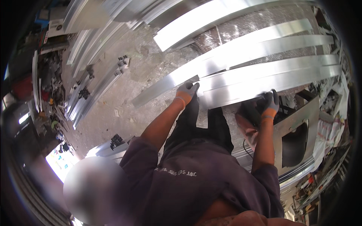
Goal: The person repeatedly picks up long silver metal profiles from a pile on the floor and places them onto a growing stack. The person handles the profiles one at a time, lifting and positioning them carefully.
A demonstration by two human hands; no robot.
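A wide, shiny silver metal profile [264,81] lies across in front of my legs, its left end near my knees. My left hand [186,94], in a grey and orange glove, is closed on the corner of that end. Farther right, my right hand [269,103], gloved alike, has its fingers curled at the near edge of the same profile. Its fingertips are partly lost in shadow and glare. Just beyond lies a longer, narrower metal strip [162,87], its left end reaching past my left hand. Another strip [275,46] runs alongside.
A broad bright profile [215,20] lies farther off. Bundled profiles [100,88] with dark end pieces rest on the concrete floor [139,62] at left. Close by my right arm stands a metal-topped machine [311,120] with a dark opening. White sacks [328,132] sit beyond it.
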